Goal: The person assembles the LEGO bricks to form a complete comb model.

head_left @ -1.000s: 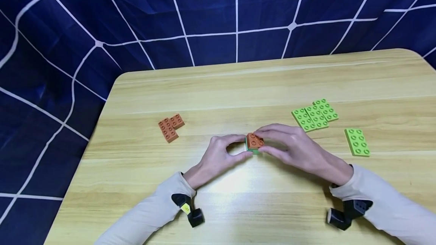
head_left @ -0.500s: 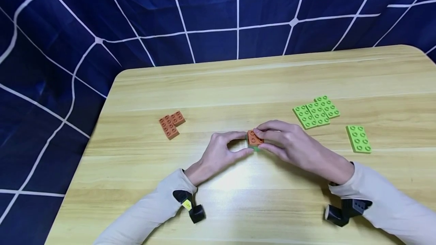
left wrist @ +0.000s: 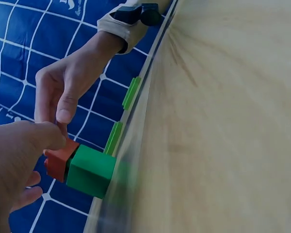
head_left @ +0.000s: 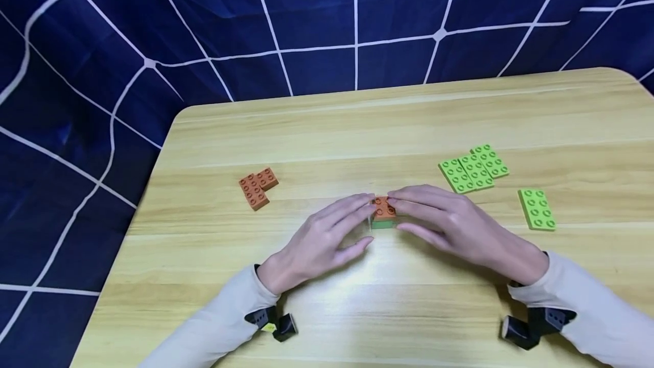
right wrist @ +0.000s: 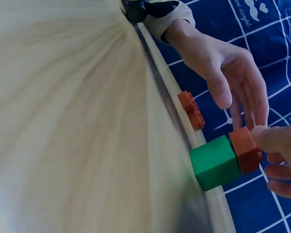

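A reddish-orange brick with studs on top sits on a taller green block at mid-table. From the side, in the right wrist view, a dark line shows between the orange brick and the green block. My left hand is at the left of this stack, long fingers at the orange brick's far left corner and thumb apart from the block. On the other side, my right hand has fingertips at the brick's right edge, its thumb held off toward the near side.
Two joined-looking orange bricks lie to the left on the wooden table. At the right, several lime-green flat bricks lie side by side, and a single lime-green brick lies nearer. A dark blue gridded cloth hangs behind.
My left hand has released the green block, its thumb drawing back and fingers rising to the brick's top edge. My right fingers have loosened and that hand has shifted slightly right.
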Available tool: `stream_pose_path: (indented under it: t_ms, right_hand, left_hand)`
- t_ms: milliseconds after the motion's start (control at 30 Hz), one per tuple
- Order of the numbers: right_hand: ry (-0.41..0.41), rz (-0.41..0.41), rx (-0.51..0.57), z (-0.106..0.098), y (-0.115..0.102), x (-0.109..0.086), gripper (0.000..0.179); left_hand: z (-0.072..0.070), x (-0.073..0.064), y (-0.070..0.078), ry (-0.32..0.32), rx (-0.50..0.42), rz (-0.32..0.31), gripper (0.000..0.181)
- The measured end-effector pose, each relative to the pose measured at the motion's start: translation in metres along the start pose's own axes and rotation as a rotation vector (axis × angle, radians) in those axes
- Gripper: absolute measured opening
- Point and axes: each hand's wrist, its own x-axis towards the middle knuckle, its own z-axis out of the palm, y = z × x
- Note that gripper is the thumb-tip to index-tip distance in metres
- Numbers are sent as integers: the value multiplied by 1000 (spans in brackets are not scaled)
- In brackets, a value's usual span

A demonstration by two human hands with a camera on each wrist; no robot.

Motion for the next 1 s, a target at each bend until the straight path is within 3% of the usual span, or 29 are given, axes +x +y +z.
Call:
stream_pose_path:
  t_ms: [100, 300, 667, 1000]
  right_hand:
    - [0, -47, 0, 0, -1, -3, 40]
    - [-24, -65, -20, 2, -1, -7, 39]
    - [-8, -99, -62, 3, -3, -4, 39]
    - [-4, -123, -76, 5, -2, -2, 38]
  left_hand:
    - [-2, 1, 1, -77, 66, 56, 57]
    - [-2, 1, -1, -198, 119, 64, 59]
    - [-2, 7, -6, -170, 97, 140, 52]
    - [-5, 8, -11, -174, 65, 167, 50]
